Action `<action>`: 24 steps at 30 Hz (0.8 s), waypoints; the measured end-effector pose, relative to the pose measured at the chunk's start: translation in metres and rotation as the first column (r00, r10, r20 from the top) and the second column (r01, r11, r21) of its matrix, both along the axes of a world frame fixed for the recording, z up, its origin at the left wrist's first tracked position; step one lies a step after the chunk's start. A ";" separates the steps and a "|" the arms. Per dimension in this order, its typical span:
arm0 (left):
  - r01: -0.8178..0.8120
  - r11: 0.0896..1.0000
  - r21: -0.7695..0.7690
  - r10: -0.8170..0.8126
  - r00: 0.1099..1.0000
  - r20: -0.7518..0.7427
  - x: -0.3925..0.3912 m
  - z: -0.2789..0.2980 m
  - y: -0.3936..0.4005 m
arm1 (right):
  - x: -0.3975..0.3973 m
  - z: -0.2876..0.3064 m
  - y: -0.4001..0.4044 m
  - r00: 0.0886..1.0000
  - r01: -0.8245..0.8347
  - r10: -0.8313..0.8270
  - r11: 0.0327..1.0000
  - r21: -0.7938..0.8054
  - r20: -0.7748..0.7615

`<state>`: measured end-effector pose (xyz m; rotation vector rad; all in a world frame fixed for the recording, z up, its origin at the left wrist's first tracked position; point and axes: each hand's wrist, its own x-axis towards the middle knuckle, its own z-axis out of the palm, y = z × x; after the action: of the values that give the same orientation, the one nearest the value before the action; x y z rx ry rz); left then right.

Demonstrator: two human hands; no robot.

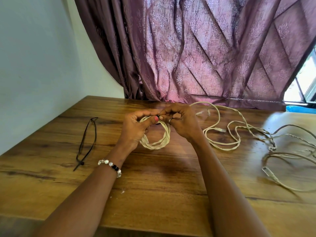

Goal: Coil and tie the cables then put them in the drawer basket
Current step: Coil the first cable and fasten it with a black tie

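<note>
Both hands up at the top of the coiled cable [156,134], mid-table [153,194]. Left hand [136,129] grips the coil, thumb pressed over the strands. Right hand [181,122] pinches something small and dark at the same spot; I read it as a tie, but the fingers [166,113] hide most of it. Loose cables [239,134] sprawl to my right, the far loops cut off at the frame edge. Black zip ties [86,142] lie apart on the left. Drawer basket: can't see one.
</note>
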<state>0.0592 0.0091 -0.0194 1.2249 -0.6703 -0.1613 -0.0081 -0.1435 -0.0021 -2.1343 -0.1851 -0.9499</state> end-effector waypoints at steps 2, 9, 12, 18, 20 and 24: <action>0.001 1.000 0.000 -0.001 1.000 -0.005 0.001 0.000 0.001 | 0.002 -0.001 0.000 1.000 -0.002 0.002 1.000 0.022 0.002; -0.005 1.000 0.006 0.005 1.000 0.005 0.000 0.001 0.001 | 0.002 -0.001 0.000 1.000 -0.009 0.008 0.999 0.040 0.017; 0.016 1.000 0.004 -0.016 0.999 0.043 0.003 0.000 0.001 | 0.000 0.000 0.001 0.999 -0.009 0.008 0.999 0.047 0.037; -0.043 0.997 0.062 0.036 0.992 0.121 0.001 -0.002 0.001 | -0.001 0.001 0.001 0.999 -0.029 0.027 0.995 0.097 0.022; -0.051 0.998 0.045 0.045 0.992 0.116 0.001 -0.003 0.000 | 0.000 0.001 0.001 0.999 -0.035 0.035 0.997 0.068 -0.001; -0.070 0.998 0.006 0.069 0.988 0.137 0.002 -0.003 -0.001 | 0.003 -0.001 0.000 0.997 -0.034 0.040 0.994 0.100 -0.060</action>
<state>0.0609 0.0078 -0.0228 1.2758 -0.7446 -0.0229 -0.0050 -0.1437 -0.0027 -2.0593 -0.1430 -0.8533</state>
